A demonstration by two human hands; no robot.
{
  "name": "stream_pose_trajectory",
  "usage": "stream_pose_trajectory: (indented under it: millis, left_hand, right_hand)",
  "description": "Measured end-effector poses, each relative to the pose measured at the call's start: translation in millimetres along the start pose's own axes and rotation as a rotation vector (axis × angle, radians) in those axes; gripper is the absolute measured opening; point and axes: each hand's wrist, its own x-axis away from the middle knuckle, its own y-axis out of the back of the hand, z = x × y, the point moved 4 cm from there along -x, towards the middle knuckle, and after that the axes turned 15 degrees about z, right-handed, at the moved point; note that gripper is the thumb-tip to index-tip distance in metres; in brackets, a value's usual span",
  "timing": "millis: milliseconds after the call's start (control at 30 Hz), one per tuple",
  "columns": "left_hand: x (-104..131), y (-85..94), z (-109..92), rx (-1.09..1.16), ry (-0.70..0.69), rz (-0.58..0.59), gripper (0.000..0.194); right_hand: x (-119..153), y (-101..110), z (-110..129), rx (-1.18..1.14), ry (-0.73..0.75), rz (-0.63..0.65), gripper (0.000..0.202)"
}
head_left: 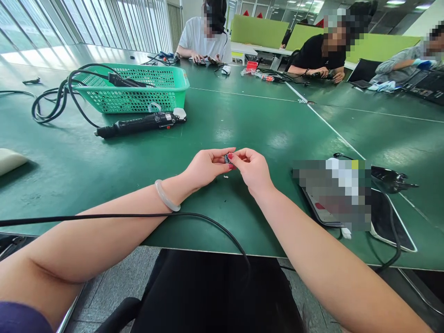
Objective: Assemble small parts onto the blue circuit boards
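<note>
Green table: 1 green basket, black corded tool alongside, 1 white mouse far side.

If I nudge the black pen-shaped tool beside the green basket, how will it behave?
The black tool looks rigid and could roll, given its long, rounded body. Its black cable, loosely looped, looks flexible and may tug it. Pushed toward the green basket close behind, it would probably soon bump the wall.
</note>
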Motion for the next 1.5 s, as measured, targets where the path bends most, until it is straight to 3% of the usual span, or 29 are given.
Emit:
stream_pose_trajectory:
  millis: [167, 267, 433, 533, 900, 1100, 1300, 1500]
  left_hand:
    - [0.9, -0.9, -4.7, 0.030, -0.009, -0.002, 0.042]
    - [-0.9, 2.4, -7.8, 0.075, -0.002, -0.045, 0.032]
    - [-2.2, 14.3, -12.0, 0.128, 0.057, -0.190, 0.022]
    - [-1.1, 18.1, -16.0, 0.135, 0.065, -0.213, 0.020]
    - [-2.8, 14.4, -3.8, 0.123, 0.119, -0.150, 0.025]
    - [-3.7, 13.2, -2.6, 0.149, 0.141, -0.151, 0.031]
    - [-4.1, 9.6, 2.4, 0.171, 0.182, -0.089, 0.032]
    - [-4.1, 4.4, 3.0, 0.172, 0.162, 0.031, 0.020]
  right_hand:
    - [-2.1, 1.3, 0.2, -0.067, -0.037, 0.042, 0.049]
    - [-4.1, 6.2, -2.0, -0.088, -0.072, 0.034, 0.046]
    - [-3.3, 8.7, -1.9, 0.393, -0.117, 0.128, 0.010]
    - [0.3, 5.6, -2.1, 0.592, -0.166, 0.235, 0.002]
    - [3.8, -6.7, 1.3, 0.931, -0.101, 0.366, 0.015]
    - [0.8, 4.5, 2.2, 0.878, -0.063, 0.299, 0.017]
    - [4.3, 14.1, 18.7, 0.694, 0.163, 0.104, 0.014]
    - [7.3, 8.4, 24.7, 0.686, 0.269, 0.127, 0.018]
